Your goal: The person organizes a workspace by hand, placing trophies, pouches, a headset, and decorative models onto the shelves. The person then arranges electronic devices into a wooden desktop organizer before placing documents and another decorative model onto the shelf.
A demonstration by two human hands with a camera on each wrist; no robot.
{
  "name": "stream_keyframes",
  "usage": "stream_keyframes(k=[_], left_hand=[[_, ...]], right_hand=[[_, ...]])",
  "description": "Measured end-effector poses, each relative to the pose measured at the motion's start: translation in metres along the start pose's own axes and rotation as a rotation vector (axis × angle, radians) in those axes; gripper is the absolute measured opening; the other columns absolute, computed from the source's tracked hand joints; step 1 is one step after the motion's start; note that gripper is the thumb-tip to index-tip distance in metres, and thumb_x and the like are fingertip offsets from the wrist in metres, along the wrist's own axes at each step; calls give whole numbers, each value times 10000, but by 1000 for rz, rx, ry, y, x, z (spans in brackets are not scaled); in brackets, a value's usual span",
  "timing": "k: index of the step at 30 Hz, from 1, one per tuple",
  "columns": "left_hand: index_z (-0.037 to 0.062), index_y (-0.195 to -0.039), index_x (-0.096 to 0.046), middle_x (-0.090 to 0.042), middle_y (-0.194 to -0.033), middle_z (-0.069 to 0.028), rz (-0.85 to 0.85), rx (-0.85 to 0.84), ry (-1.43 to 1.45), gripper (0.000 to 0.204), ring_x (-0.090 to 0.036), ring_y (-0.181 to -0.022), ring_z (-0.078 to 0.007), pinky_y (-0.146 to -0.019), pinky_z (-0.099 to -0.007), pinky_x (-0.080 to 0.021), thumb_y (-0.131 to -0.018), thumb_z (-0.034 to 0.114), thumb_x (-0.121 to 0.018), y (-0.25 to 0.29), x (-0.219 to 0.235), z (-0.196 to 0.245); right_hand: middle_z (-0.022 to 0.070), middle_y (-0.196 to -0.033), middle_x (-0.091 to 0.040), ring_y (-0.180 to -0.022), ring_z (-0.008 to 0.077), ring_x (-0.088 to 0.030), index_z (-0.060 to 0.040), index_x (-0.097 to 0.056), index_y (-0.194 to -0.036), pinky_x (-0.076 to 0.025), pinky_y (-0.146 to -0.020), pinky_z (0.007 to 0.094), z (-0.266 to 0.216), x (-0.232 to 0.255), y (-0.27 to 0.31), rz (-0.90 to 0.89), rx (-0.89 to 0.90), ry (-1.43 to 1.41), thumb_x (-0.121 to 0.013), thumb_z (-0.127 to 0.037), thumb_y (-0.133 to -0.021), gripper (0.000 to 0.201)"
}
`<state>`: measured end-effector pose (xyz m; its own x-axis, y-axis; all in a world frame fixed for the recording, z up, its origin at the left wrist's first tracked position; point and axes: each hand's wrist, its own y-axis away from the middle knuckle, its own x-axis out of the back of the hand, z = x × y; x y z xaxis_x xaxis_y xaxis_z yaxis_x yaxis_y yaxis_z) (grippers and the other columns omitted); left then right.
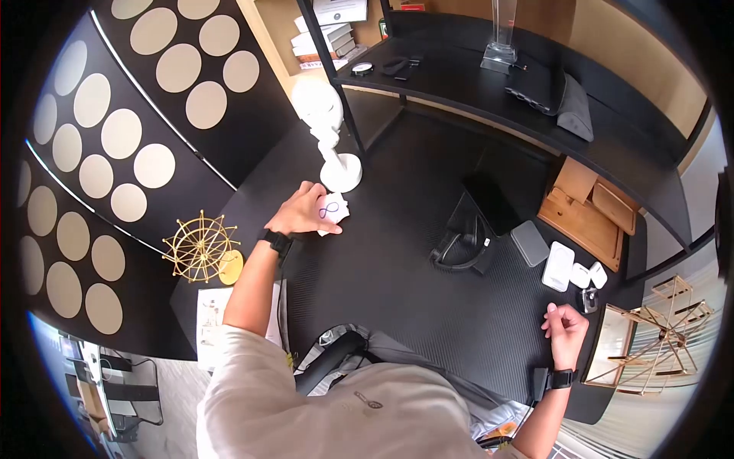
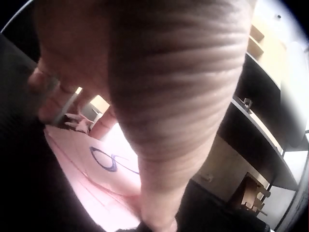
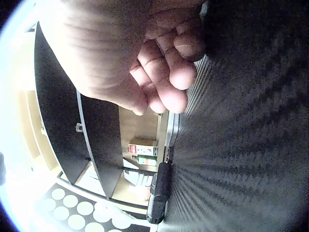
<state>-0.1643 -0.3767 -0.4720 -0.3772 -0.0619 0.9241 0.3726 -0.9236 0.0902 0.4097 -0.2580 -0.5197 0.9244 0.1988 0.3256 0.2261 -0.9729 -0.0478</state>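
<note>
A white paper (image 1: 332, 206) marked with a blue loop sits a little left of and above the centre of the frame, over the black table (image 1: 367, 283). The left hand (image 1: 300, 211) pinches it, the thumb at the paper's lower edge and the fingers at its upper edge. In the left wrist view the paper shows at the lower left, in layers, the loop facing up; whether it is folded or stacked, I cannot tell.

Just above the paper is the round base of a white stand (image 1: 341, 174). A gold wheel model (image 1: 202, 246) stands at the left of the frame, with a printed sheet (image 1: 208, 314) below it, partly behind the forearm.

At the lower right, the right hand (image 1: 566, 329) is relaxed, fingers loosely bent; whether it touches the table, I cannot tell. Near it, farther up the frame, are a white box (image 1: 559, 266) and a grey case (image 1: 530, 243). A black headset (image 1: 461, 252) lies right of centre, and a wooden tray (image 1: 581, 222) is beyond, at the right. A black shelf (image 1: 459, 73) spans the upper right.
</note>
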Motion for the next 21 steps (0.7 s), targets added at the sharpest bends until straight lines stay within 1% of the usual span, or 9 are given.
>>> stream_keyframes(k=[2, 5, 10, 12, 13, 15, 19, 20, 21], left_hand=[[71, -1229, -581, -541, -1163, -117, 21, -22, -48, 785, -561, -1145, -315, -990, -392, -475, -611, 413, -923, 6, -1, 7], [74, -1243, -579, -540, -1191, -133, -76, 9, -107, 745, -540, -1170, -331, -1021, -405, -472, -620, 352, -880, 10, -3, 18], [50, -1217, -594, -558, -1154, -162, -38, -58, -115, 651, -546, -1141, -362, -989, -441, -500, -641, 261, -813, 21, -14, 39], [35, -1212, -595, -564, -1144, -182, 98, -53, -354, 587, -555, -1139, -379, -944, -459, -528, -670, 187, -761, 28, -27, 54], [35, -1212, -595, -564, -1144, -182, 100, -60, -354, 587, -555, -1139, -379, -944, -459, -528, -670, 187, -761, 28, -28, 55], [19, -1189, -591, -566, -1135, -194, 71, -149, -323, 516, -562, -1139, -385, -915, -471, -542, -701, 129, -718, 29, -27, 54], [22, -1236, -580, -569, -1152, -209, -50, -186, -386, 580, -557, -1143, -397, -958, -462, -518, -689, 132, -741, 16, -13, 46], [7, -1098, -617, -613, -1088, -210, 49, -245, -438, 390, -620, -1047, -400, -897, -459, -548, -747, 139, -722, 14, -16, 42], [7, -1098, -617, -613, -1088, -210, 49, -245, -438, 390, -620, -1047, -400, -897, -459, -548, -747, 139, -722, 11, -17, 41]], right_hand=[[17, -651, -623, -525, 47, -533, -17, -628, -722, -392, -458, 208, -3, 1, 1, -14, -23, 50, -672, -163, -995, 313], [18, -655, -624, -525, 47, -532, -19, -628, -725, -389, -457, 207, 0, 2, 0, -14, -9, 52, -671, -167, -996, 312], [5, -586, -616, -485, 40, -515, -9, -661, -719, -379, -446, 209, 1, -2, 0, 13, 11, 29, -700, -145, -971, 288], [4, -586, -616, -485, 39, -513, -9, -660, -718, -377, -447, 209, 1, -1, 0, 25, 17, 21, -701, -146, -970, 289], [4, -585, -616, -483, 38, -512, -8, -660, -717, -374, -446, 209, 1, -1, 0, 25, 18, 16, -704, -148, -968, 290], [4, -584, -616, -481, 38, -511, -8, -659, -717, -371, -445, 209, 0, 1, 0, 31, 13, 8, -707, -150, -966, 291], [11, -638, -625, -515, 39, -520, -21, -635, -720, -386, -461, 205, -2, 1, 1, -27, -15, 48, -678, -151, -988, 301], [11, -638, -625, -515, 39, -520, -20, -634, -718, -385, -461, 205, -2, 1, 2, -21, -4, 44, -679, -151, -987, 303], [10, -638, -625, -515, 38, -519, -19, -634, -716, -384, -462, 206, -3, 1, 1, -12, 9, 39, -681, -150, -986, 304]])
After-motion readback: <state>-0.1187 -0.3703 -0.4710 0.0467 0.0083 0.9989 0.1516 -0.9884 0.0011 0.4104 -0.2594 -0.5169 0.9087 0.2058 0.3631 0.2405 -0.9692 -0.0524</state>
